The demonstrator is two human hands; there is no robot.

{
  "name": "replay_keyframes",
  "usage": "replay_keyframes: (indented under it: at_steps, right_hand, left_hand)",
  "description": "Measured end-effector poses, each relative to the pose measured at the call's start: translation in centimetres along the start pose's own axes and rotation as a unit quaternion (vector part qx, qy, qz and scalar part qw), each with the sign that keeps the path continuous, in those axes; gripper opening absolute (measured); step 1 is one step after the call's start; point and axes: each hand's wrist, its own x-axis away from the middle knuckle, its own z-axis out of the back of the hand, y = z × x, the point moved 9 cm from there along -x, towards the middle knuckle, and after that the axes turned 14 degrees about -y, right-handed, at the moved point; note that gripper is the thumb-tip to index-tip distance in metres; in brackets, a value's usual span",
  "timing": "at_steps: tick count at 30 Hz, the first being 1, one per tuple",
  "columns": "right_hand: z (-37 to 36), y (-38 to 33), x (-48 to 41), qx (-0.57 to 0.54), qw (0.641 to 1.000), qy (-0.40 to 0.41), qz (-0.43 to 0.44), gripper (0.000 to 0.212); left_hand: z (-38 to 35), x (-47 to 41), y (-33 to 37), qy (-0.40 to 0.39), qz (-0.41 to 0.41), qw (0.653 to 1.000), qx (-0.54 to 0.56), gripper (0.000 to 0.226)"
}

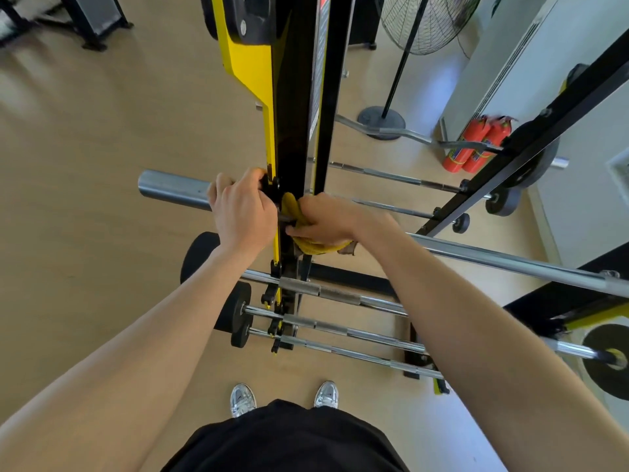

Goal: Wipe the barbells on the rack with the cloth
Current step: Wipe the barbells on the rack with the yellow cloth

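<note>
Yellow-and-black rack upright [296,131] dead centre, hiding part of barbell [173,190] between both hands. Red fire extinguishers [476,144] and standing fan [425,22] off right by wall; three thinner bars [340,294] racked lower down. Barbell high on rack, bare steel sleeve jutting left, shaft running right. Left hand [243,209] curled round sleeve's inner end. Right hand [323,219] gripping bunched yellow cloth [292,207] at shaft, just beside upright.
</note>
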Motion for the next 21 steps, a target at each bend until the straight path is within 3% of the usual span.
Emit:
replay_keyframes:
  at_steps: [1, 3, 5, 6, 7, 9, 11, 14, 17, 21]
  right_hand:
    - [0.0, 0.2, -0.2, -0.048, 0.998, -0.031, 0.009, 0.034]
    - [-0.1, 0.2, -0.1, -0.043, 0.999, -0.001, -0.006, 0.033]
    - [-0.6, -0.6, 1.0, 0.088, 0.983, 0.148, -0.063, 0.031]
    - [-1.6, -1.7, 1.6, 0.148, 0.964, 0.206, -0.084, 0.041]
    - [-2.5, -2.8, 1.9, 0.181, 0.948, 0.248, -0.090, 0.051]
    - [-2.7, -4.1, 1.6, 0.199, 0.928, 0.299, -0.098, 0.046]
    - [-1.7, -4.3, 1.1, 0.209, 0.928, 0.296, -0.083, 0.030]
    - [-0.4, -3.3, 0.3, 0.188, 0.957, 0.216, -0.039, 0.024]
    - [0.6, -2.1, 0.1, 0.118, 0.977, 0.173, -0.041, 0.037]
    - [1.1, -0.8, -0.4, -0.042, 0.972, 0.182, -0.141, 0.059]
  left_hand:
    - [0.0, 0.0, 0.0, 0.000, -0.004, 1.000, 0.008, 0.039]
    - [0.1, 0.0, -0.2, 0.010, 0.001, 0.999, 0.030, 0.037]
    - [0.1, -0.1, -0.4, 0.022, 0.014, 0.998, 0.053, 0.036]
    - [0.1, -0.1, -0.5, 0.026, 0.019, 0.998, 0.059, 0.036]
    - [0.1, -0.1, -0.6, 0.028, 0.023, 0.997, 0.062, 0.036]
    - [0.1, -0.1, -0.5, 0.026, 0.026, 0.997, 0.063, 0.039]
    - [0.1, -0.1, -0.5, 0.023, 0.025, 0.997, 0.065, 0.040]
    - [0.1, -0.1, -0.6, 0.029, 0.020, 0.996, 0.078, 0.039]
    - [0.0, -0.1, -0.8, 0.029, 0.016, 0.996, 0.079, 0.039]
    - [0.0, -0.1, -0.9, 0.026, 0.017, 0.997, 0.069, 0.040]
